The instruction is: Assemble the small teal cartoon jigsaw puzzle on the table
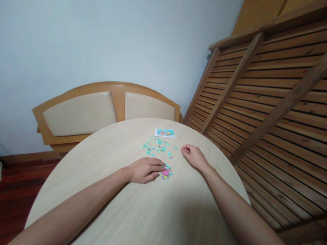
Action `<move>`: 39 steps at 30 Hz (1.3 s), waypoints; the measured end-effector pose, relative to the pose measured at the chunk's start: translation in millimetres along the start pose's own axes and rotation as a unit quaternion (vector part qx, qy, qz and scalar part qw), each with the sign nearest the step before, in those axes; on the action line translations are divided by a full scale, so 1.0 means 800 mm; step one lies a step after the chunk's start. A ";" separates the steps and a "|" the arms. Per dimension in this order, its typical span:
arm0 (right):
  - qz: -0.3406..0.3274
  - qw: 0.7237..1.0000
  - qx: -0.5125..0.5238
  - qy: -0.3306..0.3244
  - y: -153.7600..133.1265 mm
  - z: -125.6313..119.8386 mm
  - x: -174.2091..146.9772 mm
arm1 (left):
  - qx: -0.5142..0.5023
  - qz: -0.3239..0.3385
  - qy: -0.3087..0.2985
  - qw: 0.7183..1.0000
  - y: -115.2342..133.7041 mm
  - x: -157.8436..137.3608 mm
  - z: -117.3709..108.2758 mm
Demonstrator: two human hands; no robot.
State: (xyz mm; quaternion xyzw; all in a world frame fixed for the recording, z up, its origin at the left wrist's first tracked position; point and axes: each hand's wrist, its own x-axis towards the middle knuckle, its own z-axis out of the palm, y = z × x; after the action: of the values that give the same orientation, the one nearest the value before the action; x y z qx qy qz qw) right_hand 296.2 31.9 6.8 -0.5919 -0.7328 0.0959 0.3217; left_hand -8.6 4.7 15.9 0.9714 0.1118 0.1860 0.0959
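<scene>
My left hand (145, 169) lies palm down on the table, its fingers stretched out. Its fingertips touch the left edge of a small joined patch of jigsaw puzzle (166, 172), pink with yellow and turquoise. To the right, my right hand (194, 156) rests with its fingers curled together; whatever is in them, if anything, is too small to tell. A loose turquoise puzzle piece (175, 148) lies just left of its fingertips. Between the hands sit a few pieces (170, 156) with yellow and pink. Beyond my left hand spreads a scattered group of loose puzzle pieces (155, 145).
A picture card (165, 132) with a turquoise cartoon scene lies at the far side of the round wooden table (122, 211). Behind stands a padded headboard (84, 114) against the wall. A slatted wooden frame (265, 95) leans at the right.
</scene>
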 end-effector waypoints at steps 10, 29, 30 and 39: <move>-0.105 0.992 -0.022 -0.070 -0.036 0.019 -0.011 | -0.005 -0.003 -0.001 1.000 0.000 0.000 0.000; -0.106 0.988 0.003 -0.108 -0.031 0.022 -0.015 | 0.013 -0.014 -0.020 1.000 -0.001 -0.001 0.002; -0.106 0.988 0.006 -0.111 -0.030 0.022 -0.015 | 0.015 -0.015 -0.023 1.000 -0.001 -0.001 0.002; -0.080 0.984 0.019 -0.157 -0.043 0.010 -0.017 | 0.009 -0.018 -0.021 1.000 0.000 -0.001 0.000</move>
State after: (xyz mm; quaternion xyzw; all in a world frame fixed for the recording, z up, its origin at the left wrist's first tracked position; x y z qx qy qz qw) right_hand 265.0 11.8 13.4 -0.5027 -0.8171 0.1754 0.2209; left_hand -9.5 4.3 15.7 0.9737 0.1287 0.1631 0.0930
